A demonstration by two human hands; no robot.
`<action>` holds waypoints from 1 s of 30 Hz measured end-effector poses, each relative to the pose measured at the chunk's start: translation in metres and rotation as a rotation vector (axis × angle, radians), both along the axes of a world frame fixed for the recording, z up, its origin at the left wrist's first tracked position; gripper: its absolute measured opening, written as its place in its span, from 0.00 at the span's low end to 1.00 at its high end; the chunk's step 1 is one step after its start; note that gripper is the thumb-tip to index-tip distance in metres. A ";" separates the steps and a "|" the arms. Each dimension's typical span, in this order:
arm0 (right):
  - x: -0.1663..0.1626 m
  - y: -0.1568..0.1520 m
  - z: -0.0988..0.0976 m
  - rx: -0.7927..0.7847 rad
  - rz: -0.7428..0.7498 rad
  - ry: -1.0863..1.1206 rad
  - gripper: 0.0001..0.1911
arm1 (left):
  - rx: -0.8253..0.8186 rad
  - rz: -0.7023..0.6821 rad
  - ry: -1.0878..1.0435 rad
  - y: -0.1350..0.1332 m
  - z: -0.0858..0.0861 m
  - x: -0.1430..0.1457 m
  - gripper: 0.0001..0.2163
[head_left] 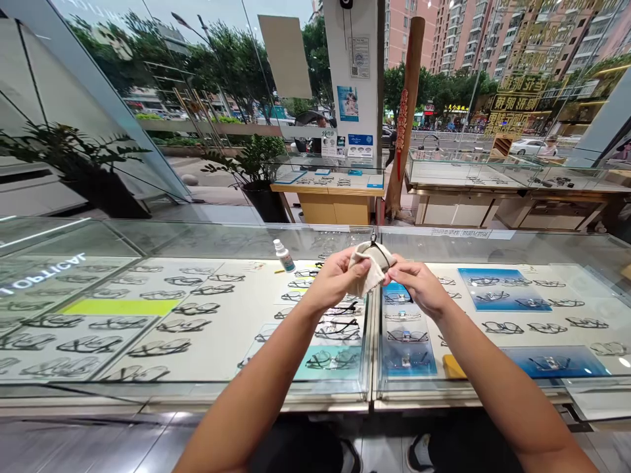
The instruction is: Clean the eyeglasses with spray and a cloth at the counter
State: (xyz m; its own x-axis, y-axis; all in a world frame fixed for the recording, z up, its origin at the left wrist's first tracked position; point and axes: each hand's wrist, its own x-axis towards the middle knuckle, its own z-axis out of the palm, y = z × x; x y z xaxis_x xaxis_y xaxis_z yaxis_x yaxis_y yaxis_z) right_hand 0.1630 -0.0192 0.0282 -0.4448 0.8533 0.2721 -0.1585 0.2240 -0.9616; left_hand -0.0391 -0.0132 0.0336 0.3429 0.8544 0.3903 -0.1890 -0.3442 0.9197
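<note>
Above the glass counter, my left hand [331, 281] pinches a cream cloth [369, 274], its thumb pressed onto the folds. The cloth is wrapped around part of a pair of eyeglasses [378, 247] with a thin dark rim. On the other side, my right hand [420, 284] has its fingers closed on the edge of the eyeglasses, near the cloth. A dark temple arm seems to run below the right fingers. Most of the lens under the cloth is hidden. A small white bottle [284, 256] stands upright on the counter, left of my hands.
Under the glass counter top [217, 236] lie rows of eyeglasses, some on blue display boards [513, 299]. Potted plants [261, 187] stand beyond it. Farther back are another display case [328, 184], a leaning wooden post [405, 125] and windows onto a street.
</note>
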 end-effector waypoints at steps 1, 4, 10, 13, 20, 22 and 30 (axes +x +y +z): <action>0.001 0.001 0.000 -0.026 0.004 0.000 0.22 | -0.007 -0.014 0.004 -0.001 0.001 0.001 0.21; 0.000 0.001 -0.003 -0.064 0.071 -0.041 0.23 | -0.015 0.015 0.012 -0.005 0.001 0.006 0.19; -0.010 -0.003 -0.011 -0.007 0.171 -0.099 0.24 | 0.019 0.218 -0.009 -0.006 -0.012 0.015 0.26; -0.010 -0.002 -0.011 -0.015 0.123 -0.072 0.21 | -0.037 0.276 -0.085 0.003 -0.018 0.015 0.28; 0.009 0.009 0.000 -0.043 -0.117 0.082 0.20 | -0.220 0.373 -0.410 0.026 -0.021 0.007 0.24; 0.014 0.014 0.001 -0.025 -0.179 0.130 0.19 | -0.293 0.347 -0.386 0.026 -0.019 0.004 0.21; 0.026 0.029 -0.001 -0.006 -0.227 0.173 0.20 | -0.323 0.246 -0.379 0.024 -0.012 0.002 0.20</action>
State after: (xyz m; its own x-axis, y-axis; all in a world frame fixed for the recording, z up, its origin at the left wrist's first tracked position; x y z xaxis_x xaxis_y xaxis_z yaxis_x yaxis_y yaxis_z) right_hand 0.1887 0.0101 0.0276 -0.1898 0.9277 0.3215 -0.2666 0.2664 -0.9263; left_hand -0.0375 0.0106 0.0218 0.0052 0.9883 0.1523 -0.4770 -0.1314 0.8690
